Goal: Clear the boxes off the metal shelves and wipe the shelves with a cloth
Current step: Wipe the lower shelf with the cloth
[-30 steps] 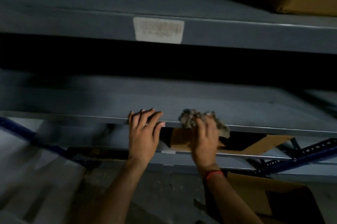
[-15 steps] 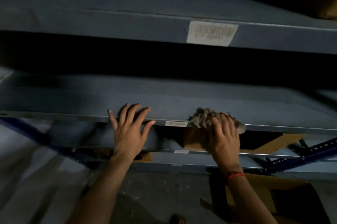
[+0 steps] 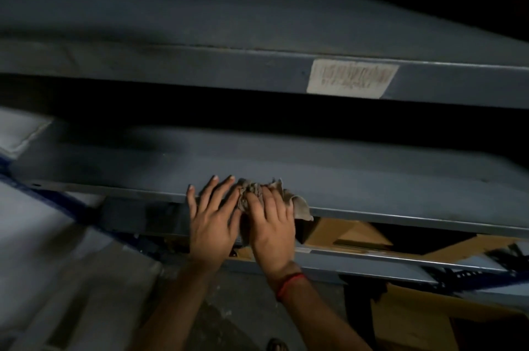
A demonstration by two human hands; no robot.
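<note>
Upper shelf (image 3: 200, 70): painted grey-blue metal, matt, with dull smudges along the front lip.
Label (image 3: 352, 79), upper right: off-white paper, worn, its print scuffed.
Middle shelf (image 3: 372, 176): the same matt painted metal; the front edge carries a thin, faintly shining line.
Cloth (image 3: 300, 206), centre: grey fabric, crumpled, soft-looking, without lustre.
Boxes (image 3: 343, 232), lower right: brown cardboard, matt.
Wrist thread (image 3: 289, 283), lower centre: red cord.
Floor (image 3: 206, 316), bottom centre: grey, rough, speckled, concrete-like.
</note>
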